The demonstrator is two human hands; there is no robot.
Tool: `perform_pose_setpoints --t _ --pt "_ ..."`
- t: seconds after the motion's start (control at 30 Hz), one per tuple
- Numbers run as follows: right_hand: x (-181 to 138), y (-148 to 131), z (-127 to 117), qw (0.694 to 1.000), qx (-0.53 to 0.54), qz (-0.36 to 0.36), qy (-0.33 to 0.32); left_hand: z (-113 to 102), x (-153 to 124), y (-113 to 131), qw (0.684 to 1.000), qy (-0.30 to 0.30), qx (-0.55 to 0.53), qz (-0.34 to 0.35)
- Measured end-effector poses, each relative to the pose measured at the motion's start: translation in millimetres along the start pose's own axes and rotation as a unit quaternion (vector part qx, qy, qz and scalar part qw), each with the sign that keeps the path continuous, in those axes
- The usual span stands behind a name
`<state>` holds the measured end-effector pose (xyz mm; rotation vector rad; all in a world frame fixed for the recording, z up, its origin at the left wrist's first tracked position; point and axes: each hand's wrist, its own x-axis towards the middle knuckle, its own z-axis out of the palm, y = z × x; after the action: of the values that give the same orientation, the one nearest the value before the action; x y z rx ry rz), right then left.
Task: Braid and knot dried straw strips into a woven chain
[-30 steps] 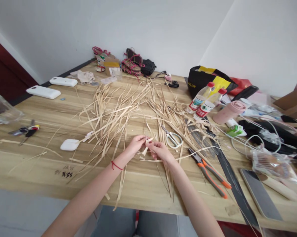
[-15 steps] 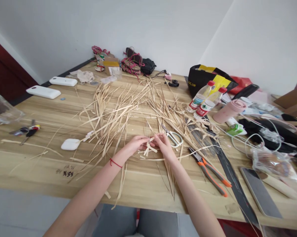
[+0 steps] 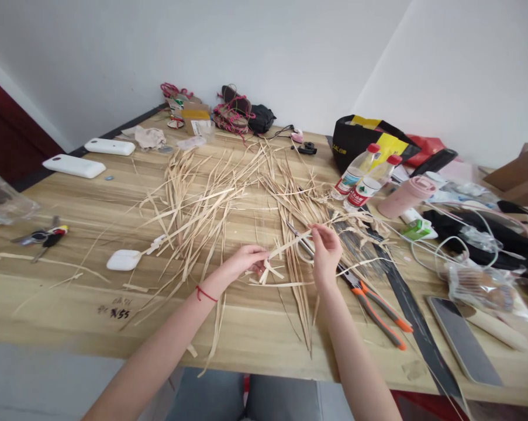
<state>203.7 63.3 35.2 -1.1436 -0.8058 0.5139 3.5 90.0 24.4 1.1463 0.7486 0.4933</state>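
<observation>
My left hand (image 3: 249,259) pinches a small knotted piece of pale straw strips (image 3: 270,272), its short ends sticking out below the fingers. From it a flat straw strip (image 3: 290,242) runs up to the right, stretched straight. My right hand (image 3: 326,248) grips the far end of that strip between thumb and fingers. Behind my right hand lie scissors (image 3: 305,248), partly hidden by it. Pliers with orange and grey handles (image 3: 371,304) rest to its right. Many loose straw strips (image 3: 197,199) spread over the table beyond both hands.
On the wooden table (image 3: 62,316), a white case (image 3: 123,259) and keys (image 3: 44,237) lie left. Two bottles (image 3: 362,181), a pink cup (image 3: 406,196), a phone (image 3: 463,339) and cables crowd the right. A black and yellow bag (image 3: 373,143) stands behind.
My right hand has moved away from my left, up and to the right, drawing the straw strip out straight. My left hand has stayed nearly in place with the knotted piece.
</observation>
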Motion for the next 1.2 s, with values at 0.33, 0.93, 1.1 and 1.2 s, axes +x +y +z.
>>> perform_pose_setpoints --t 0.33,0.93,1.1,1.2 --pt "23 1 -19 0.991 0.027 -0.015 0.131 -3 5 -5 0.999 -0.006 0.022 -0.035" --pt "18 11 -29 0.855 -0.369 -0.323 -0.170 -9 4 1 0.997 -0.037 -0.038 -0.061" --pt "10 22 -23 0.855 -0.391 -0.281 -0.193 -8 4 -3 0.998 -0.012 -0.047 -0.049" --pt "7 26 -21 0.876 -0.380 -0.215 -0.206 -7 3 -2 0.998 -0.010 -0.046 -0.047"
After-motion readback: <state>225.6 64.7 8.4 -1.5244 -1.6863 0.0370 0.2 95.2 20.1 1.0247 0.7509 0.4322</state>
